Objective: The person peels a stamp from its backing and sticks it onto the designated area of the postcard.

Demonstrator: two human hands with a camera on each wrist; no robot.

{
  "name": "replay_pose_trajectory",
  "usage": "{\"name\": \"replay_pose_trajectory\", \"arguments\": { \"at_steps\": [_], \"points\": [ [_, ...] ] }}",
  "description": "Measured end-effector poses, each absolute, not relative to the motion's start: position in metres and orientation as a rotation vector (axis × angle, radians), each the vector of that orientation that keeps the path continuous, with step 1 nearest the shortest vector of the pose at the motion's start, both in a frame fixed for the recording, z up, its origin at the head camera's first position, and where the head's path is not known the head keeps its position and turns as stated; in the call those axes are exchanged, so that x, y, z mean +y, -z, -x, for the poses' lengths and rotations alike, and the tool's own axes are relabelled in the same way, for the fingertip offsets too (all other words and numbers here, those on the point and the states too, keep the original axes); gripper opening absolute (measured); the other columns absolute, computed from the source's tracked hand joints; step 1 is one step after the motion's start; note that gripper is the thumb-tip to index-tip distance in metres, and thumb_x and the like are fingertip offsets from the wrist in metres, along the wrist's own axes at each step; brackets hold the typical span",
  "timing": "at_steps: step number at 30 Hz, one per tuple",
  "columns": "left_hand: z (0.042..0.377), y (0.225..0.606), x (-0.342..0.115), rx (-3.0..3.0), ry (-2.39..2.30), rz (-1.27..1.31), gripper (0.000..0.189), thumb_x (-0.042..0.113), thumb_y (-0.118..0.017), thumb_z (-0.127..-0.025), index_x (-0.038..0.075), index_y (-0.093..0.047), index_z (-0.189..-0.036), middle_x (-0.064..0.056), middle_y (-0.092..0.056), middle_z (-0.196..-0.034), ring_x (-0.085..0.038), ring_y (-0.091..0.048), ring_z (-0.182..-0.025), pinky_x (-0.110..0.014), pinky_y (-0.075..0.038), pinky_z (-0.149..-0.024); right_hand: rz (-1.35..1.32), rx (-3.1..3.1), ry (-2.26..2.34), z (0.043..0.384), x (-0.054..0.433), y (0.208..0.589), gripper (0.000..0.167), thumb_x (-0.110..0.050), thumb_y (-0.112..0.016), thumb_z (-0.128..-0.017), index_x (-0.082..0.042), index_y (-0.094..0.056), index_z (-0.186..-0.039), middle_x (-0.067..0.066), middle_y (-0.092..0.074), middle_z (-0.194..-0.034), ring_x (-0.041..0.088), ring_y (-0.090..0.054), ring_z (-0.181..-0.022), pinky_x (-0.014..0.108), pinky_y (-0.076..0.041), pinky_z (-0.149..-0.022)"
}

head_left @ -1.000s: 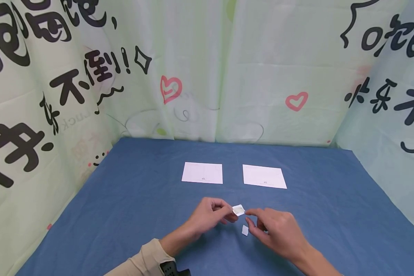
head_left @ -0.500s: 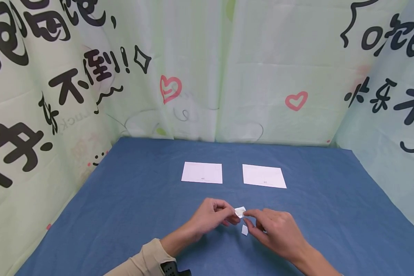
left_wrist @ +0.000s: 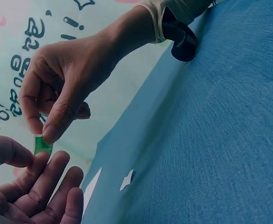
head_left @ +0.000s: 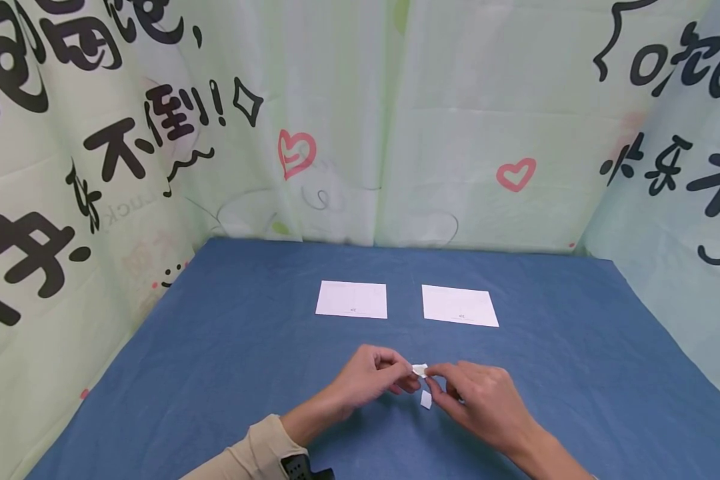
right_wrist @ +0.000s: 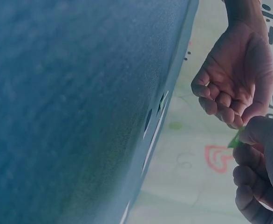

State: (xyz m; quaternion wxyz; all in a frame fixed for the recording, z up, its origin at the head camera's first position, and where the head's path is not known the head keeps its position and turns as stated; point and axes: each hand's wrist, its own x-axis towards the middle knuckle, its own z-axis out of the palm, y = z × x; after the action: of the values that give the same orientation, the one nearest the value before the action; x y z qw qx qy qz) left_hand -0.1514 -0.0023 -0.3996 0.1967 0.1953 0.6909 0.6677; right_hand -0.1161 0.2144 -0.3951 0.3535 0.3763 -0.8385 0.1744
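Between my two hands is a small piece that looks like folded paper (head_left: 419, 371), its upper face white in the head view. In the left wrist view the same small piece (left_wrist: 43, 144) shows a green face. My left hand (head_left: 372, 375) pinches its left end between thumb and fingers. At the other end my right hand (head_left: 483, 395) pinches it with thumb and index finger; the green edge (right_wrist: 235, 141) shows beside those fingertips in the right wrist view. Below the hands, a second small white piece (head_left: 426, 399) lies on the blue cloth.
Two white cards (head_left: 351, 299) lie side by side farther back on the blue cloth (head_left: 264, 320). A printed pale curtain (head_left: 444, 133) stands behind and along both sides. A black strap device (head_left: 305, 468) sits on the left wrist.
My left hand has shifted slightly right with the piece. The right fingertips have closed in on it, and less of its white face shows now. The cards and second piece stay put.
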Motion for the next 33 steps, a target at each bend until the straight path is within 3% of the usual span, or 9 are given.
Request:
{"name": "replay_pose_trajectory", "arguments": {
  "at_steps": [12,14,17,20,24,33],
  "points": [
    [0.153,0.400,0.001,1.956,-1.876,-0.544,0.023,0.015,-0.064,-0.100,-0.005,-0.076,-0.098,-0.013,-0.078,-0.088,-0.017,-0.076,-0.084,-0.029,-0.059,-0.077,-0.861,-2.219,-0.498,0.122,0.223,0.397,0.046,-0.048,-0.045,-0.105,-0.018,-0.075,-0.089,-0.020,-0.042,-0.059,-0.011,-0.030,-0.054,0.008,-0.028,-0.047],
    [0.153,0.400,0.001,1.986,-1.864,-0.565,0.022,0.014,-0.064,-0.100,-0.004,-0.076,-0.096,-0.013,-0.078,-0.088,-0.017,-0.076,-0.084,-0.028,-0.059,-0.076,-0.834,-2.249,-0.511,0.123,0.226,0.396,0.030,-0.039,-0.059,-0.102,-0.017,-0.075,-0.089,-0.020,-0.042,-0.060,-0.012,-0.030,-0.054,0.009,-0.029,-0.047],
    [0.155,0.400,0.002,2.030,-1.855,-0.591,0.022,0.013,-0.064,-0.100,-0.005,-0.076,-0.096,-0.013,-0.078,-0.087,-0.017,-0.076,-0.083,-0.027,-0.058,-0.075,-0.778,-2.282,-0.551,0.126,0.231,0.396,0.006,-0.019,-0.079,-0.088,-0.016,-0.074,-0.088,-0.022,-0.042,-0.060,-0.012,-0.033,-0.053,0.010,-0.032,-0.048],
    [0.156,0.400,0.003,2.054,-1.870,-0.594,0.022,0.012,-0.064,-0.099,-0.006,-0.076,-0.097,-0.014,-0.078,-0.086,-0.018,-0.076,-0.083,-0.028,-0.058,-0.074,-0.714,-2.307,-0.641,0.129,0.235,0.398,0.022,-0.001,-0.084,-0.074,-0.015,-0.073,-0.086,-0.022,-0.042,-0.061,-0.011,-0.036,-0.051,0.011,-0.034,-0.047],
    [0.159,0.401,0.005,2.086,-1.889,-0.573,0.020,0.012,-0.066,-0.098,-0.005,-0.076,-0.095,-0.014,-0.077,-0.086,-0.020,-0.075,-0.082,-0.030,-0.057,-0.073,-0.619,-2.353,-0.798,0.133,0.241,0.400,0.023,0.004,-0.084,-0.076,-0.014,-0.073,-0.087,-0.021,-0.045,-0.060,-0.009,-0.040,-0.048,0.013,-0.035,-0.046],
    [0.173,0.400,0.011,2.323,-1.785,-0.621,0.019,0.016,-0.066,-0.098,0.001,-0.077,-0.095,-0.004,-0.077,-0.084,-0.011,-0.071,-0.080,-0.025,-0.045,-0.069,-0.425,-2.438,-1.092,0.145,0.258,0.399,0.010,-0.002,-0.078,-0.087,-0.010,-0.074,-0.089,-0.013,-0.051,-0.054,0.004,-0.046,-0.045,0.023,-0.036,-0.044]
  ]
}}
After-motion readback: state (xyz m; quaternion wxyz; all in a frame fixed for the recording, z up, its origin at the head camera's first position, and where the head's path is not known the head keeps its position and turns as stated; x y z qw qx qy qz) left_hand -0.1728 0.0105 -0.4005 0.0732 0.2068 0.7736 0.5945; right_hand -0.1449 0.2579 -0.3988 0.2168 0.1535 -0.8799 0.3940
